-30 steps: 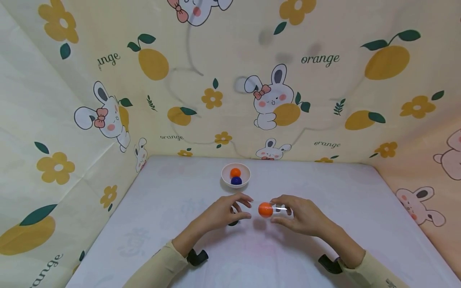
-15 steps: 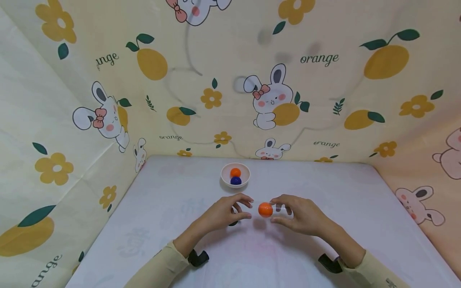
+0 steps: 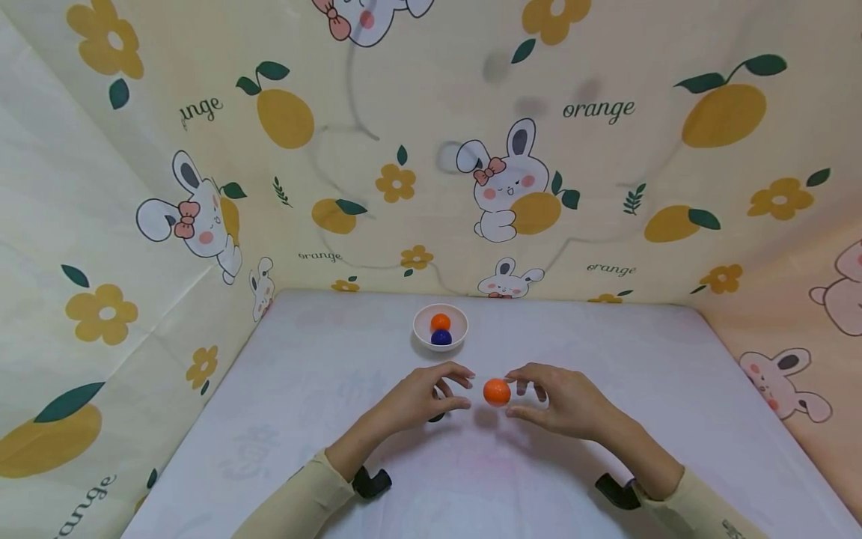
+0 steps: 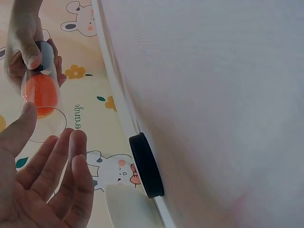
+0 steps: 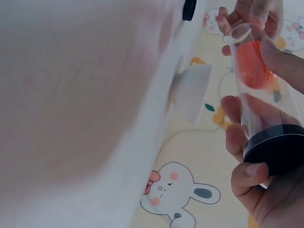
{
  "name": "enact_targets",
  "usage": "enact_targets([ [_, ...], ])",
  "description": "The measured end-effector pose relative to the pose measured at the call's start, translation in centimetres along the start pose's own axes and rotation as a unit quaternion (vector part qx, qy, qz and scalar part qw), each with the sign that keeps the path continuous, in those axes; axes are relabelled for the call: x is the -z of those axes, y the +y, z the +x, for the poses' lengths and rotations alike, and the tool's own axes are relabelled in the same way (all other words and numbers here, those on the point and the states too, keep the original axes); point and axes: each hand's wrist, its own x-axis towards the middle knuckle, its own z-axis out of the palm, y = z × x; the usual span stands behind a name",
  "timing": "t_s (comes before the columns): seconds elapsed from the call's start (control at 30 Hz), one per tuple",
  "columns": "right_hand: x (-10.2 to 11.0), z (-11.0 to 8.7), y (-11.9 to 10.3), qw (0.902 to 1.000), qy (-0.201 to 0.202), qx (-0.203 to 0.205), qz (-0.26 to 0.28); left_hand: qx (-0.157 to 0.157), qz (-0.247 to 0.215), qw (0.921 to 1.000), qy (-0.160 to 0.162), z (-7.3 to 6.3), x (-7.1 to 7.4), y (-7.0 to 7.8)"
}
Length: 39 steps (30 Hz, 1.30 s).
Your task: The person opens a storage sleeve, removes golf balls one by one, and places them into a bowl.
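A clear tube (image 4: 53, 122) lies horizontally between my hands, raised over the white table. Inside it sits an orange ball (image 3: 497, 392). My right hand (image 3: 569, 400) grips the tube around its black-capped end (image 5: 278, 152), fingers on one side and thumb on the other. The opposite end has an uncovered rim, turned toward my left hand (image 3: 427, 397). My left thumb and fingertips hold the tube at opposite sides of that rim. Below my left hand a round black lid (image 4: 146, 165) rests on the table, mostly hidden by that hand in the head view.
Beyond the hands stands a small white bowl (image 3: 417, 333) holding an orange ball (image 3: 441, 322) and a dark blue ball (image 3: 441, 339). The white-covered table (image 3: 323, 337) meets a patterned cloth backdrop (image 3: 431, 224) behind it and at both sides.
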Motion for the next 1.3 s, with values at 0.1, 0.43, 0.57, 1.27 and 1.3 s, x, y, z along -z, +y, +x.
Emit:
enact_targets([
  [0.1,0.06,-0.02,-0.04,1.0,0.0,-0.002,-0.002,0.002,-0.001,1.0,-0.002,-0.01,-0.04,0.0],
  [0.43,0.5,0.03,-0.16,0.9999,-0.009,-0.003,-0.012,0.009,0.002,1.0,-0.003,0.08,-0.12,0.1],
  [0.57,0.65,0.01,-0.14,0.9999,-0.009,-0.003,-0.011,0.008,0.002,1.0,-0.005,0.04,-0.1,0.18],
  [1.27,0.59,0.21,-0.21,0.9999,-0.011,-0.003,-0.008,0.013,0.03,0.9994,0.006,-0.21,0.22,0.08],
  [1.3,0.55,0.2,-0.21,0.9999,-0.012,-0.006,-0.007,0.014,0.031,0.9994,0.007,-0.25,0.26,0.05],
])
